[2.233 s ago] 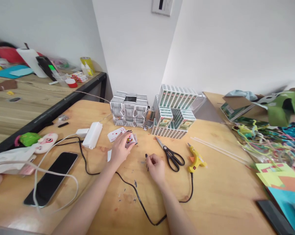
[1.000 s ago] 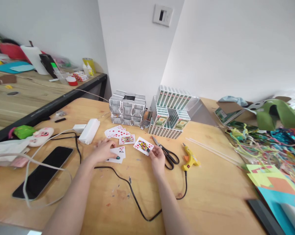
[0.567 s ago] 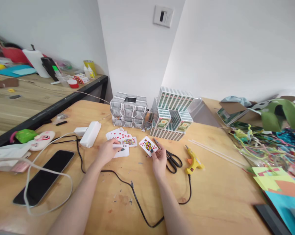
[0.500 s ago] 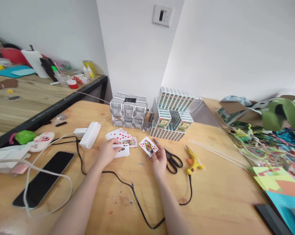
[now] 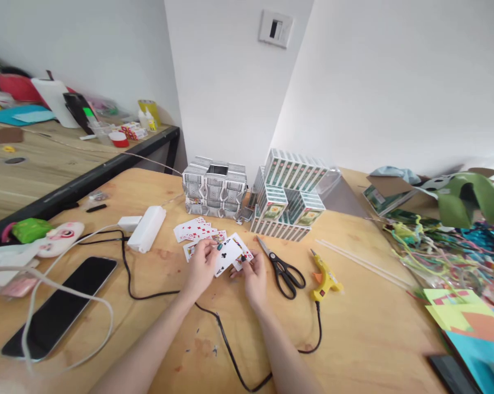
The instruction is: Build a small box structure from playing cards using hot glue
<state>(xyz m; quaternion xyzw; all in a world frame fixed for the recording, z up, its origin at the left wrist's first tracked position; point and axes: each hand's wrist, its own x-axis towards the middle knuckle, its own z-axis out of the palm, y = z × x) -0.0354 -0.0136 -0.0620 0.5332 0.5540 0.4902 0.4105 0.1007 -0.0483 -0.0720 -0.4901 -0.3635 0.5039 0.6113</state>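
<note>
My left hand (image 5: 203,264) pinches an ace of clubs (image 5: 225,255) by its left edge, thumb on top. Close beside it, my right hand (image 5: 253,276) grips a red-suited face card (image 5: 244,252), partly covered by the ace. Behind my left hand, several loose playing cards (image 5: 191,226) lie overlapped and face up on the wooden table. To the right of my right hand rest black-handled scissors (image 5: 283,270), blades pointing away. A yellow glue gun (image 5: 324,279) lies further right. Just past the cards stands a structure built of folded patterned cards (image 5: 214,189).
Stacked card boxes (image 5: 290,191) stand by the wall. A black cord (image 5: 226,328) crosses the table in front. A phone (image 5: 62,306), a white adapter (image 5: 147,229) and a white cable lie left. Clear glue sticks (image 5: 361,262) and a pile of coloured paper (image 5: 472,323) lie right.
My left hand has lifted the ace of clubs from the table and carried it right, against the face card. My right hand has shifted slightly left, away from the scissors.
</note>
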